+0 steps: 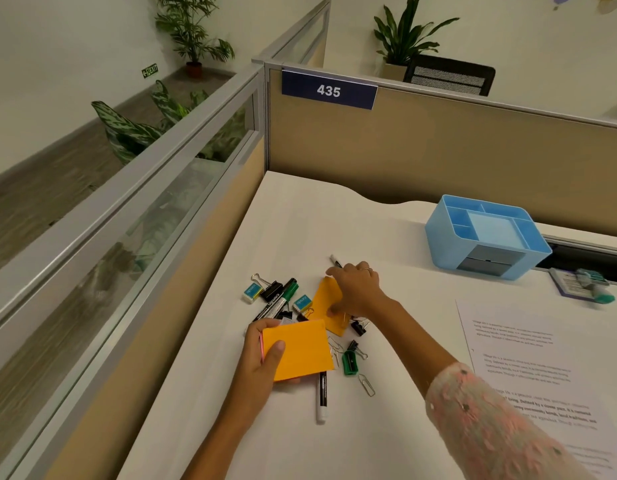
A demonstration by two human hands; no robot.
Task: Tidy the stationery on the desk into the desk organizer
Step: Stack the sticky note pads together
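The left hand (265, 355) grips an orange sticky-note pad (300, 349); the right hand (357, 292) pinches a second orange pad (326, 304) — the blue organizer (438, 237) holds pale-blue paper.

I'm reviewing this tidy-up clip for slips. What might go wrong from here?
The right hand is lifting a loose orange note out of a pile of binder clips and paper clips; one might snag and drop. The left hand already holds an orange sticky pad, and the blue organizer sits far off, so carried items may slip.
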